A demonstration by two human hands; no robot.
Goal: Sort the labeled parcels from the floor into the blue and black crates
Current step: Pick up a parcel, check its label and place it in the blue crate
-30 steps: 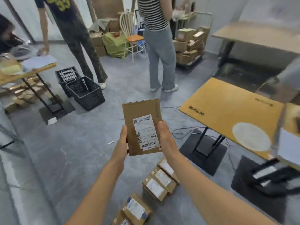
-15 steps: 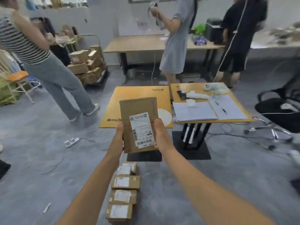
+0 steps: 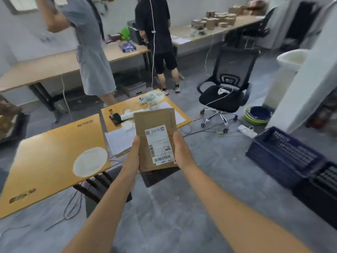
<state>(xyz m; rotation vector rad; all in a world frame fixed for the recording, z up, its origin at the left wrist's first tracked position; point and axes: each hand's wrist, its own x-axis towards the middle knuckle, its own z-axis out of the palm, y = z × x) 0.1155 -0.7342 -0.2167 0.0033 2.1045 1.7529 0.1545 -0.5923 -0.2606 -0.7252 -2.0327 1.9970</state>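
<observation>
The person's bare left arm (image 3: 102, 207) and bare right arm (image 3: 228, 203) stretched forward and drew together. The left hand (image 3: 134, 154) and the right hand (image 3: 182, 152) gripped opposite side edges of a flat brown cardboard parcel with a white label (image 3: 155, 121), thumbs pointing up.

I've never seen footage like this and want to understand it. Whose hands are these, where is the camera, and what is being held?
There is no machine here: a person wears a wide-angle camera on the head, looking forward and down. Their left hand and right hand grip a cardboard parcel by its sides, with its white shipping label facing the camera. On the floor to the right stand a blue crate and a black crate beside it. Ahead stand two yellow tables.
</observation>
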